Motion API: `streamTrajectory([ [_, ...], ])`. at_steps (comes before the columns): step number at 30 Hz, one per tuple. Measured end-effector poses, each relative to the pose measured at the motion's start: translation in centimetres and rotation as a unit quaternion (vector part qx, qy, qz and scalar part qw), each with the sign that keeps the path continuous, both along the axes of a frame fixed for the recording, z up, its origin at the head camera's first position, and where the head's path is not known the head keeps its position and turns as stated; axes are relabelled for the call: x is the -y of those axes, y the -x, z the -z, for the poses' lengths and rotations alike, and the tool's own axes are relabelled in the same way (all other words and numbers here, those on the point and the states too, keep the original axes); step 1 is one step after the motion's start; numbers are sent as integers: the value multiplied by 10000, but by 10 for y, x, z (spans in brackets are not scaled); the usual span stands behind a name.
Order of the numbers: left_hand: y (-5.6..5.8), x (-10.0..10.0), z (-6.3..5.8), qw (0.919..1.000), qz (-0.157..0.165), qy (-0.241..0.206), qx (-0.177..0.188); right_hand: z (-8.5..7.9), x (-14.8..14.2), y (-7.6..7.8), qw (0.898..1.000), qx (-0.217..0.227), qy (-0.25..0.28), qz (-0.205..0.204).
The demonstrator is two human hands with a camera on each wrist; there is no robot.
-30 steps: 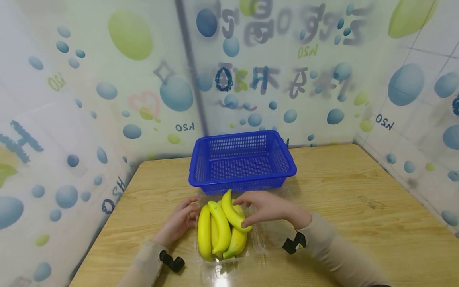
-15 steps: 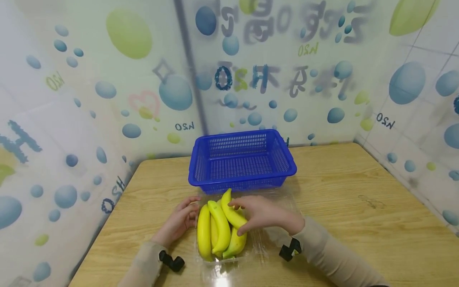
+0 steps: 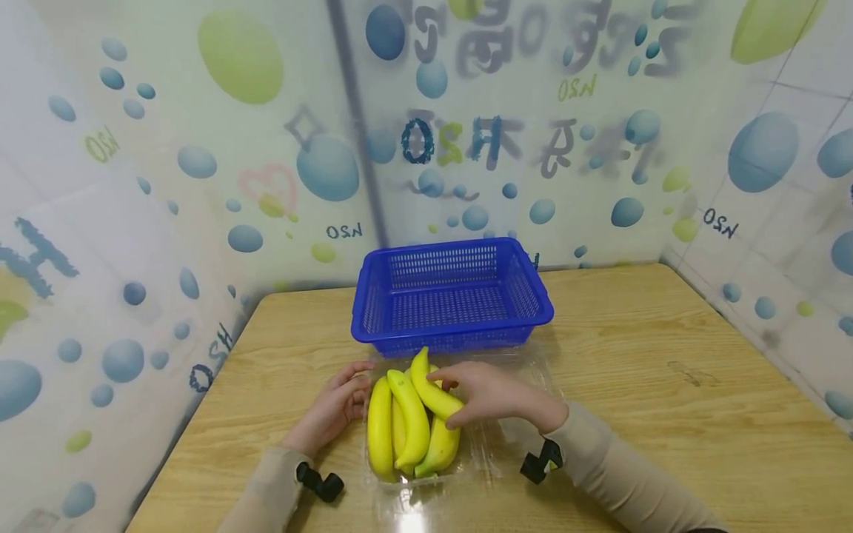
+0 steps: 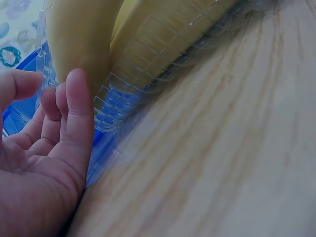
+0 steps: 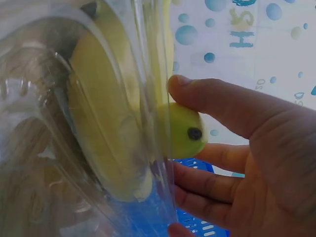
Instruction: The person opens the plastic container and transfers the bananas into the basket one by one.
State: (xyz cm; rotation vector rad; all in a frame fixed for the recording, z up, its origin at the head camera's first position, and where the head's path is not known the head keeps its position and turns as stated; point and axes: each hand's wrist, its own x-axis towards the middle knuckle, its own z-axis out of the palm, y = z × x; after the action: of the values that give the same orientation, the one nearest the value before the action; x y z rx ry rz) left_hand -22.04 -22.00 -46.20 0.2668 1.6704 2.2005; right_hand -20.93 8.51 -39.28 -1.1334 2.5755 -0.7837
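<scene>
In the head view, several yellow bananas [image 3: 415,429] lie in a clear plastic box [image 3: 460,474]. My right hand [image 3: 496,396] holds the top banana [image 3: 421,381], which slants across the others at the box's right side. The right wrist view shows its blunt greenish end [image 5: 180,129] poking past the clear plastic, between my thumb and fingers. My left hand [image 3: 333,407] rests beside the box's left wall, fingers loosely bent. Seen from the left wrist, its fingertips [image 4: 76,81] are right at the box's ribbed corner, around no banana.
Behind the box stands a blue mesh basket [image 3: 453,326] with nothing in it. The box's clear lid [image 3: 489,444] lies folded out to the right on the wooden table [image 3: 640,355]. Patterned walls [image 3: 566,170] close in the table's back and sides.
My right hand has shifted slightly left over the top banana, and its thumb has moved up along with the banana's near end. My left hand has stayed in place.
</scene>
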Motion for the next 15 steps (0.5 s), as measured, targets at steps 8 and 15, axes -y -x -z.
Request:
streamTrajectory([
  [8,1,1,1,10000,39,28,1,-3,-2,-2,9995,-301,-6,-28],
  [15,1,2,1,9999,45,101,19,-10,-6,-2,9997,-204,157,22],
])
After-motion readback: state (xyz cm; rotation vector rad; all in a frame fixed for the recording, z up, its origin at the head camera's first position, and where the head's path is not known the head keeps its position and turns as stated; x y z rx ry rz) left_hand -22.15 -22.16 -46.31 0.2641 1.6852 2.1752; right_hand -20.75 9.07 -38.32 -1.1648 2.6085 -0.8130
